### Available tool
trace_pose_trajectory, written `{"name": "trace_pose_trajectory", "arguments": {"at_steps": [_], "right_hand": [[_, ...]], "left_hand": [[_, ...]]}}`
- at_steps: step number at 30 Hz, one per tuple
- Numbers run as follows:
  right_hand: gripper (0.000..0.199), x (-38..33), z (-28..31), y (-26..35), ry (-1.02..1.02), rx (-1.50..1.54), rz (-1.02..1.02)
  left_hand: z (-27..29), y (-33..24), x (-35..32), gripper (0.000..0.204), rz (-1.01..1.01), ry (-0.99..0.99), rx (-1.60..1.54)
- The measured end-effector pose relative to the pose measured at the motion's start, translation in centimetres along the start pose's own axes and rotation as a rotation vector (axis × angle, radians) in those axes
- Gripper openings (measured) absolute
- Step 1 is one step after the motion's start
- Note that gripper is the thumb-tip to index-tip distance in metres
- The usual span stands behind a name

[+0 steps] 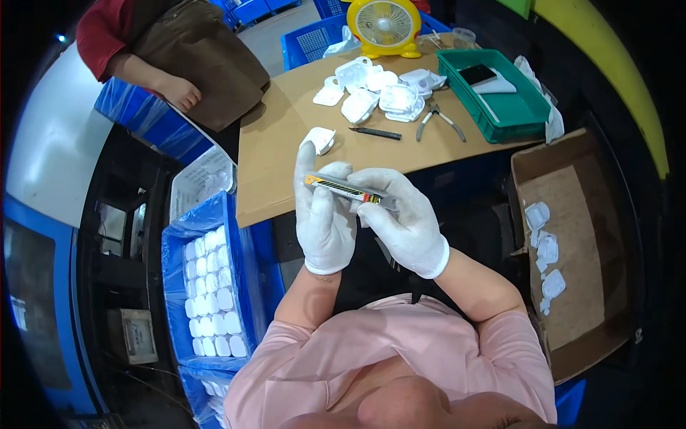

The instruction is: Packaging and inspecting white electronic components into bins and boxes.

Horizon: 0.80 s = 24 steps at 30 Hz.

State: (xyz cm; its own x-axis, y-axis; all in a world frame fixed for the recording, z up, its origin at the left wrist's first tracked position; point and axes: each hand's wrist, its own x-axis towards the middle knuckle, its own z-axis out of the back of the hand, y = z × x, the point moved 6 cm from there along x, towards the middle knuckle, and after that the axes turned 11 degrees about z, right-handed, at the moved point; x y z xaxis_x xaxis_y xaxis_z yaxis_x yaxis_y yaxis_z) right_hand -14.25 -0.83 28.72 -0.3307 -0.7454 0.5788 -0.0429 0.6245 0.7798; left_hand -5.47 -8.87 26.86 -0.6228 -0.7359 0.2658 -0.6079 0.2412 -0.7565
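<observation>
Both my hands wear white gloves and meet over the near edge of the table, around a slim blade case [343, 188] with a yellow, black and white striped label. My left hand [325, 222] grips its left end, thumb against the label and index finger pointing up. The right end is pinched between thumb and fingers of my right hand [404, 218]. Just beyond my left fingertip lies a white plastic part [321, 140]. Farther off are a black utility knife [376, 133] and a pair of pliers [440, 123] with pale grips, handles spread.
White plastic parts [359, 104] lie heaped on the cardboard-covered table [275, 161], before a yellow fan [384, 28]. A green tray [493, 93] stands at right, above a cardboard box [572, 300]. A blue crate [171, 279] holds stacked white parts. A co-worker's hand [180, 93] is far left.
</observation>
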Motion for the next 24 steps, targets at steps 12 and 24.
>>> {"name": "trace_pose_trajectory", "arguments": {"at_steps": [12, 24], "right_hand": [[0.036, 0.2, 0.9, 0.3, 0.017, -0.134, -0.015], [0.027, 0.0, 3.0, -1.0, -0.14, -0.357, 0.058]], "left_hand": [[-1.1, 0.9, 0.6, 0.058, 0.169, 0.008, -0.12], [0.8, 2.6, 1.3, 0.047, 0.281, 0.031, -0.292]]}}
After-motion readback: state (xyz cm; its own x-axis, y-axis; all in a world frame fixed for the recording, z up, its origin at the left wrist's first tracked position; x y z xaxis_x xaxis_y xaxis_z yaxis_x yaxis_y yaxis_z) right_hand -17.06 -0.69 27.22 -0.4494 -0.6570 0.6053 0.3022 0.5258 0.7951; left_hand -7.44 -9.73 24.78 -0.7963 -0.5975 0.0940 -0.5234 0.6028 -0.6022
